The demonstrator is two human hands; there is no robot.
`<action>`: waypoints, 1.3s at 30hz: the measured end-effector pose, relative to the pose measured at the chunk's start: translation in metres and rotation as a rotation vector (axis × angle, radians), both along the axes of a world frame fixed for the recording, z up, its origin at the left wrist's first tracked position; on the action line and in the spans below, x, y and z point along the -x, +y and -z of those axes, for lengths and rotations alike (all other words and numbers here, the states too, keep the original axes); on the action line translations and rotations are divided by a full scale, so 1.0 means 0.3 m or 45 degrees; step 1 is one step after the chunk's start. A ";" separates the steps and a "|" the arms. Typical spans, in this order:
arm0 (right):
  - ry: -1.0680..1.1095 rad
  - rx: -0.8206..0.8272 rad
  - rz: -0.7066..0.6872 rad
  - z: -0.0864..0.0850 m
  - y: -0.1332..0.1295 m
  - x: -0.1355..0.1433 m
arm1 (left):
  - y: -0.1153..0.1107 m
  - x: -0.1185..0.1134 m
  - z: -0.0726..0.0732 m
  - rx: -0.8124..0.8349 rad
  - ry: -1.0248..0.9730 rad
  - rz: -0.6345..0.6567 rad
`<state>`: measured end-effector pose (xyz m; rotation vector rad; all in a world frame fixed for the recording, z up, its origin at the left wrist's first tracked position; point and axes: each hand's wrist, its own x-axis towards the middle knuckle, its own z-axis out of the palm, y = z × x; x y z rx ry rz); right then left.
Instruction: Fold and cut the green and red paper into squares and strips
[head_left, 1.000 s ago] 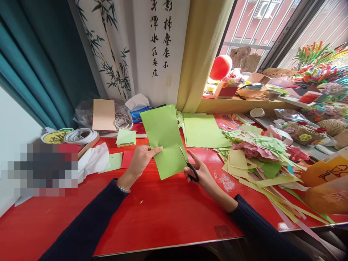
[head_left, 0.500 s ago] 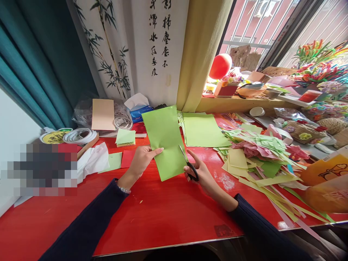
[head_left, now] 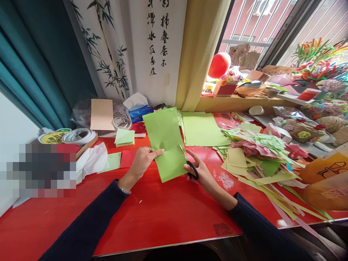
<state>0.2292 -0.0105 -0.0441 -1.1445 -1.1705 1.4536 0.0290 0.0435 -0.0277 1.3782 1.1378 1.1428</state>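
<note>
My left hand (head_left: 143, 161) grips a sheet of green paper (head_left: 168, 139) by its left edge, thumb on top and fingers behind. The sheet is held tilted above the red table (head_left: 160, 214). In my right hand (head_left: 200, 169) are scissors (head_left: 192, 170) with black handles. Their blades lie over the paper's right edge, pointing up and away from me; whether they are cutting into the sheet I cannot tell. My right index finger is stretched along the scissors' outer side.
Behind the held sheet lies a stack of green paper (head_left: 202, 128). To the right spreads a pile of paper strips and scraps (head_left: 261, 148), beside an orange bag (head_left: 323, 185). Small green paper squares (head_left: 124, 137), a tissue pack (head_left: 140, 113) and white rolls (head_left: 78, 136) stand at the back left.
The view has shifted very slightly. Both hands, the green paper and the scissors keep nearly the same position.
</note>
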 end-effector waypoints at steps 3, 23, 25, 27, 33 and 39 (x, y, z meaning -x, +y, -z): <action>0.005 -0.006 0.010 0.001 0.001 0.000 | -0.001 0.000 -0.003 0.017 -0.011 -0.004; 0.021 0.024 0.070 -0.016 0.000 0.000 | -0.016 -0.021 0.015 0.108 -0.133 0.155; 0.012 0.015 0.082 -0.016 0.000 -0.001 | -0.020 -0.023 0.013 0.116 -0.124 0.155; -0.005 0.009 0.088 -0.015 0.001 -0.001 | -0.021 -0.023 0.011 0.111 -0.112 0.145; -0.032 -0.018 0.073 -0.005 0.004 -0.003 | -0.018 -0.025 0.015 0.118 -0.105 0.128; -0.014 -0.021 0.110 -0.002 0.005 -0.007 | -0.024 -0.037 0.027 0.136 -0.160 0.216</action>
